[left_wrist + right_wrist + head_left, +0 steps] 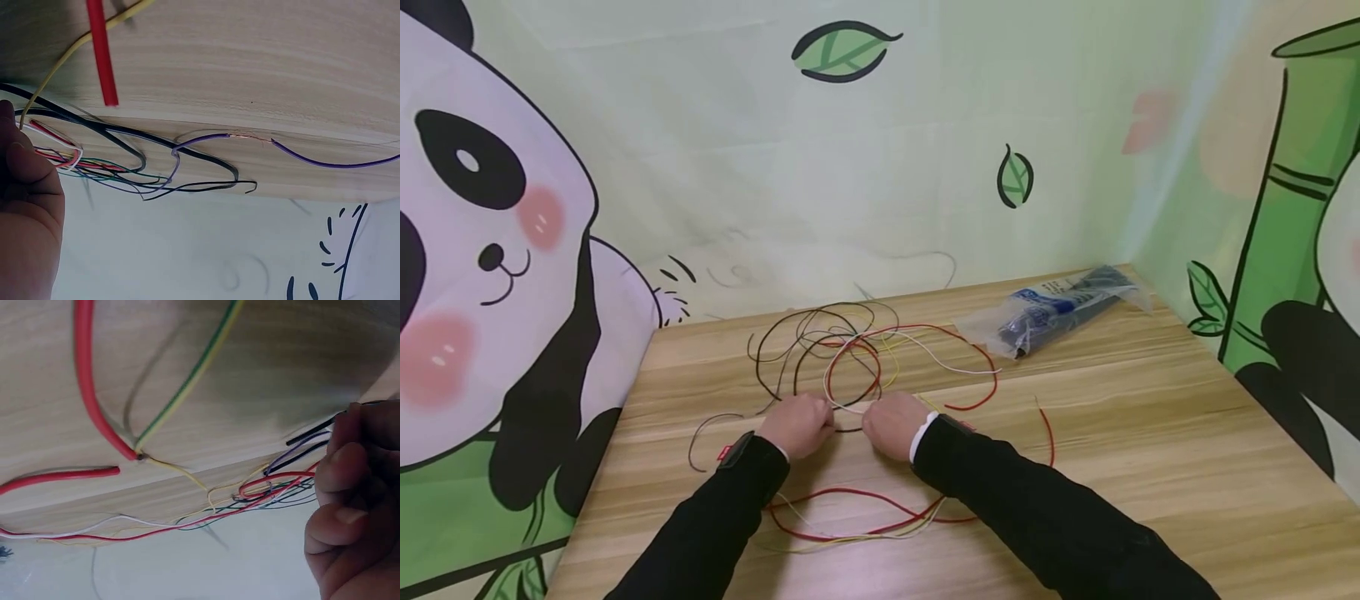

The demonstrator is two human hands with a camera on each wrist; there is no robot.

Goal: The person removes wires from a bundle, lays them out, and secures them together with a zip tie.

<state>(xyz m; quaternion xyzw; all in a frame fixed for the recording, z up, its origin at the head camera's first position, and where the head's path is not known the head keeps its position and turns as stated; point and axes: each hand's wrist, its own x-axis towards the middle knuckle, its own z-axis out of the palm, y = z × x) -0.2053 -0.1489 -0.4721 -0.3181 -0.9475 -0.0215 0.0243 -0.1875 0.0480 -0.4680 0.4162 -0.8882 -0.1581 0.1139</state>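
In the head view my left hand [799, 423] and right hand [895, 423] are close together over the wooden table, fingers curled. A short stretch of black wire [848, 430] shows between them, and both hands seem to pinch it. The right wrist view has a black wire end [309, 432] running to the right fingertips. Beyond the hands lies a loose tangle of black, red, white and yellow wires. A purple wire [337, 165] with a bare copper stretch [250, 137] lies near the left hand. The left fingertips are mostly cut off in the left wrist view.
Between the forearms lies a bundle of red wire [842, 490] with yellow and white strands. A clear plastic bag [1052, 312] with dark contents rests at the back right. A short red wire [1049, 437] lies right of the right forearm. A printed cloth wall [887, 167] stands behind the table.
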